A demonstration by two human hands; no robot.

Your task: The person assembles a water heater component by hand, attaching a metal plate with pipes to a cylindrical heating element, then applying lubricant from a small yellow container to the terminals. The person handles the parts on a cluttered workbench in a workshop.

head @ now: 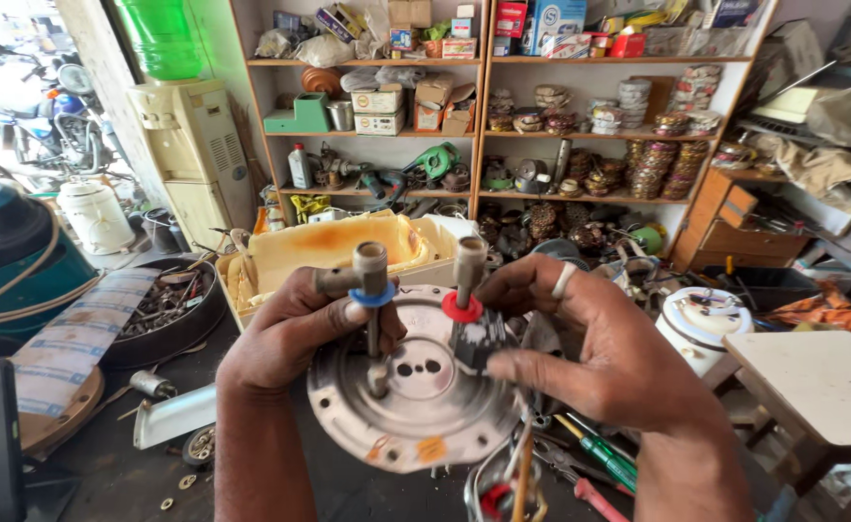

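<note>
Right now we hold a round metal flange plate [425, 406] up in front of us, tilted toward the camera, with two threaded pipe stubs rising from it. The left stub [371, 280] carries a blue ring [373, 296], the right stub [468, 266] a red ring [461, 308]. A dark rectangular part [479, 336] sits on the plate just below the red ring, and thin wires trail down from the plate's lower right edge.

Our left hand [285, 338] has its grip closed on the plate's left rim, thumb pressed against the blue ring. Our right hand [604, 343] closes its grip on the right side, fingers curled behind the red-ringed stub and the thumb lying across the plate's edge; a pale ring sits on one finger.

Just behind the plate lies a yellowed plastic housing [329, 246]. Below the right hand, a green-handled screwdriver [604, 454] rests on the dark floor with other tools. To the left a round pan of metal scraps [169, 309] sits near a cream water dispenser [193, 145]. Wooden shelves [484, 126] crowded with boxes and coils fill the background, and a pale stool [817, 387] stands at the right.
</note>
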